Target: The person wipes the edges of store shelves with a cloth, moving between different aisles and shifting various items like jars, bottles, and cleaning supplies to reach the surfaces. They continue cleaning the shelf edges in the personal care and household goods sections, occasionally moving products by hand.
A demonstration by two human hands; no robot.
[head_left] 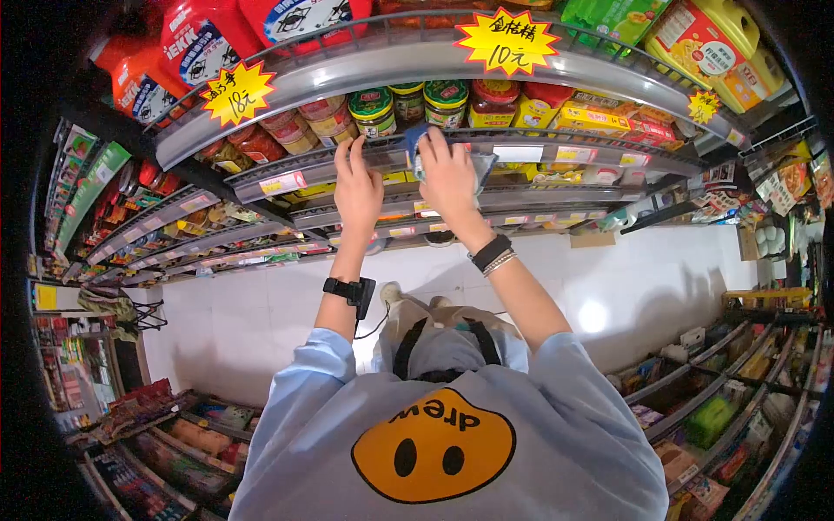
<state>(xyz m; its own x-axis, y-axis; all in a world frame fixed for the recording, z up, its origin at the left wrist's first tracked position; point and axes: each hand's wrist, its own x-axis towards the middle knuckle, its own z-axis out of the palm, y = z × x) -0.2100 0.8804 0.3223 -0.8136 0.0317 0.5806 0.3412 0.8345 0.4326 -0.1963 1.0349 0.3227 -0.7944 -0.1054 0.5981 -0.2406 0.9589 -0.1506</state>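
Observation:
My left hand (357,188) rests at the shelf edge (321,162), its fingers apart and reaching up to the rail just below a green-lidded jar (373,110). To its right, my right hand (448,176) is closed on a blue and grey cloth (417,143), which lies against the same shelf edge. More green-lidded jars (445,104) stand behind the rail above my right hand. Part of the cloth is hidden under my fingers.
Red bottles (204,43) and a yellow jug (717,52) stand on the upper shelf, above a protruding rail with a yellow price sign (506,42). Lower shelves (208,217) run below my hands. More stocked racks (730,391) stand behind me on both sides.

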